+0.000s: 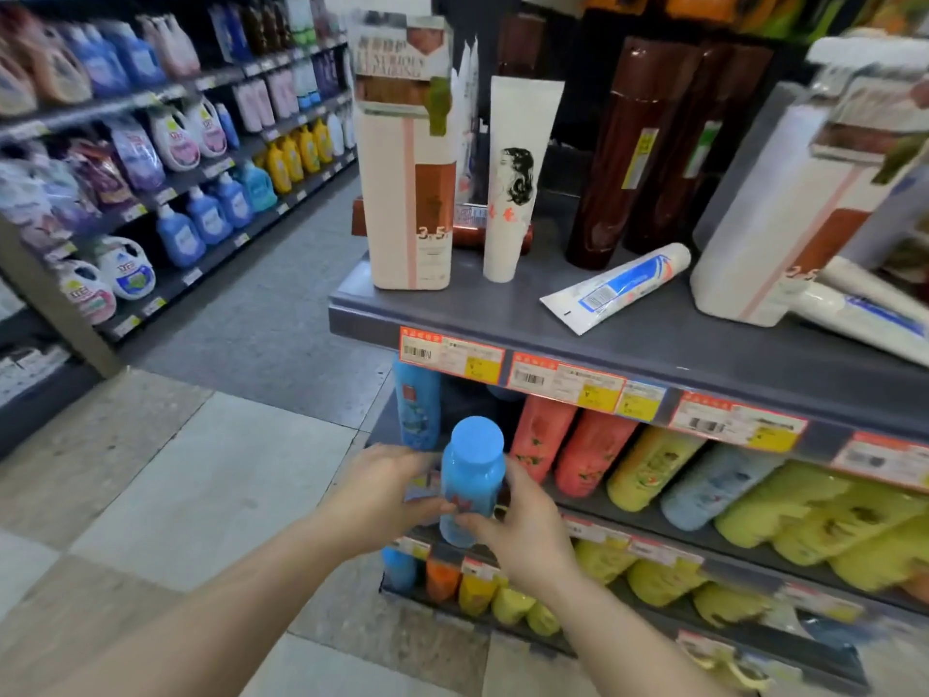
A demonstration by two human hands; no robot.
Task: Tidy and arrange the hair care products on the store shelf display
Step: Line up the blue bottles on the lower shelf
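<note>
A blue bottle (472, 477) with a round blue cap stands upright in front of the second shelf's left end. My left hand (382, 495) grips its left side and my right hand (523, 525) grips its right side, fingers curled round the body. Behind it another blue bottle (416, 404) stands at the shelf end, with red bottles (545, 435) and yellow bottles (648, 467) leaning beside it. On the grey top shelf (502, 319) stand a tall white-and-brown box (407, 158) and a white tube with a woman's head (518, 178). A white-and-blue tube (618, 286) lies flat there.
Dark brown bottles (633, 153) stand at the back of the top shelf, with another large white box (794, 208) and more lying tubes (869, 309) on the right. Detergent shelves (166, 158) line the aisle at left. Tiled floor (176, 495) spreads below.
</note>
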